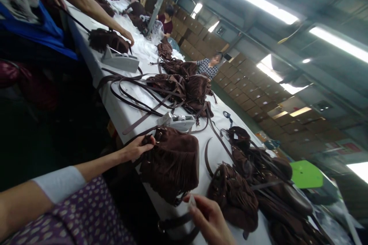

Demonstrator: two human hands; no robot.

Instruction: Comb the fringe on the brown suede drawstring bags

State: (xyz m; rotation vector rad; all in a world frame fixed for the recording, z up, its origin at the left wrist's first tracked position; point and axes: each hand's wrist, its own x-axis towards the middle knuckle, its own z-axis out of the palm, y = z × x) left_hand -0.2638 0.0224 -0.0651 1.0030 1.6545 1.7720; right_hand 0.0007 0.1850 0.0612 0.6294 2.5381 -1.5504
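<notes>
In front of me a dark brown fringed handbag point(176, 157) lies tilted at the near edge of the white table point(115, 105). My left hand point(138, 148) is closed on the bag's dark cord end, beside its metal eyelets. My right hand point(211, 216) pinches a small whitish piece point(191, 201), which looks like tape or paper, close to the bag's lower end. A dark strap point(176, 222) runs below the bag, near my right fingers. Just beyond the bag stands a grey tape dispenser point(179, 121).
More brown fringed bags point(234, 199) lie at the right, with a green board point(307, 174) behind them. Bags with long loose straps point(135, 101) cover the middle. At the upper left, a co-worker's arm point(94, 9) reaches over another bag, near a second dispenser point(120, 61). Stacked cartons point(244, 88) line the back.
</notes>
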